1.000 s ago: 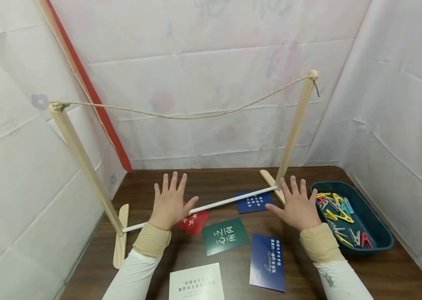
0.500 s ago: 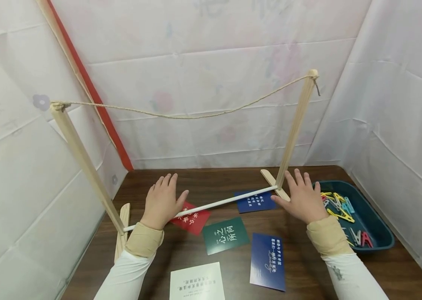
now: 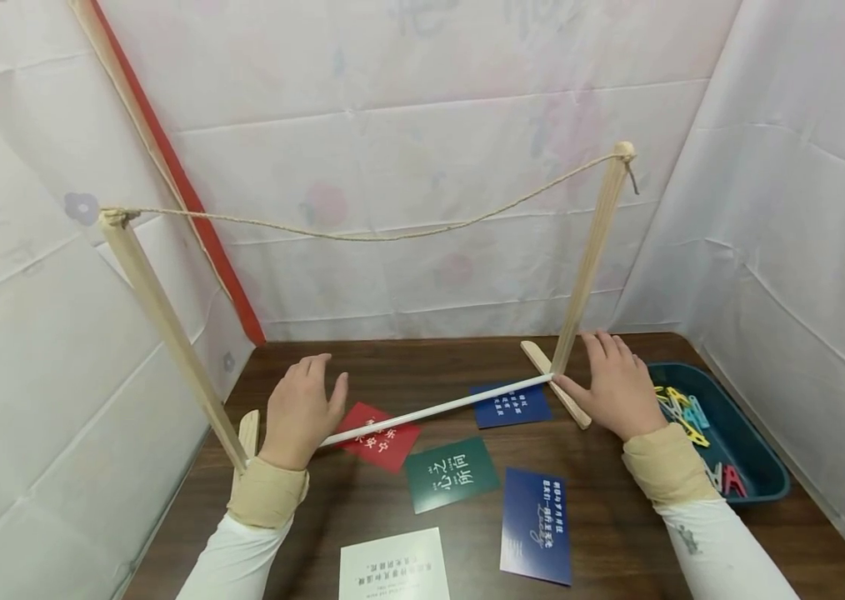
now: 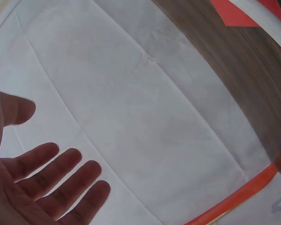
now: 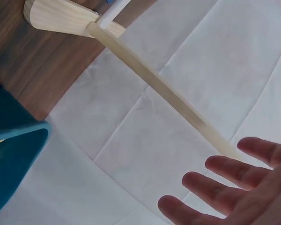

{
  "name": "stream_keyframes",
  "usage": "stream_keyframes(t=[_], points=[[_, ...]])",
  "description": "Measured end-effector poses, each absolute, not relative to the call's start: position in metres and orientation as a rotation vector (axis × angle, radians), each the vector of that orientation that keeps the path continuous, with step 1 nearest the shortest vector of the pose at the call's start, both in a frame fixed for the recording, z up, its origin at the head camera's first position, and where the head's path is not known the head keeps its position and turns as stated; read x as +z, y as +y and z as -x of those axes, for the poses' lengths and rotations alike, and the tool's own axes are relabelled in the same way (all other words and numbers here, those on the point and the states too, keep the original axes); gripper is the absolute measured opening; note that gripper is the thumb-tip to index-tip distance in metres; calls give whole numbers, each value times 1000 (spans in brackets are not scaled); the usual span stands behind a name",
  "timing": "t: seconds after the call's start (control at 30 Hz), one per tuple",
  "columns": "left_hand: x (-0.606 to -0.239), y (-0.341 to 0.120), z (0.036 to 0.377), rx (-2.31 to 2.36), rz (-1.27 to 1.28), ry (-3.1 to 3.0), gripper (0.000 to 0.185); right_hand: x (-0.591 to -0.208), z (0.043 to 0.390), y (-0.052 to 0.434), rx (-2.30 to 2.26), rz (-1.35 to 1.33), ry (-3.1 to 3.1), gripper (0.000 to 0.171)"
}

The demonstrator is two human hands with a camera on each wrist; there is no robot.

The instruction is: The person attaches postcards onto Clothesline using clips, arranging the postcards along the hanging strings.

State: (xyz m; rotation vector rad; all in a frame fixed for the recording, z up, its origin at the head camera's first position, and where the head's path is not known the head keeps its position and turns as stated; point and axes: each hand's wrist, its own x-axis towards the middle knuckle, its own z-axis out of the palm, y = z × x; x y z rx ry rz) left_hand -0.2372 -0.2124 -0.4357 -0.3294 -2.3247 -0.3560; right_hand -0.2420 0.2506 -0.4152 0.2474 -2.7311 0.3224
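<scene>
My left hand [image 3: 301, 414] is held above the white rod [image 3: 437, 408], near the left wooden post [image 3: 175, 342]. Its fingers are relaxed and nothing is in them; the left wrist view shows the same bare hand [image 4: 56, 185]. My right hand [image 3: 617, 387] hovers beside the right wooden post [image 3: 591, 258], between it and the dark teal bin [image 3: 756, 433]. In the right wrist view its fingers [image 5: 220, 190] are spread and hold nothing. A slack rope [image 3: 385, 238] joins the tops of both posts.
Beneath the rod lie a red card [image 3: 385, 450] and a blue card [image 3: 512, 408]. Nearer are a green card [image 3: 452, 473], another blue card [image 3: 535, 525] and a white card [image 3: 394, 567]. Several colourful clothespins [image 3: 692, 412] sit in the bin. White cloth [image 3: 422, 167] surrounds the table.
My hands have moved apart: the left toward the left post, the right toward the bin. Their spread fingers have relaxed. The cards and stand stay put.
</scene>
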Motion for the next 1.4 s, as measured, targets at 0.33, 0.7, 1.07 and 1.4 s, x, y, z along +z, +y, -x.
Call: stream_keyframes(t=[0.33,0.7,1.07,1.4], points=[[-433,-226,229,-441,319,-2177,32,-410,246,254,331,-274,-2613,82],[-434,-246,216,-446,256,-2112,27,-396,252,254,379,-293,-2572,77],[-427,-258,210,-460,264,-2006,25,-396,267,262,503,-247,-2543,70],[-421,-268,204,-438,287,-1888,25,-396,286,270,648,-154,-2675,76]])
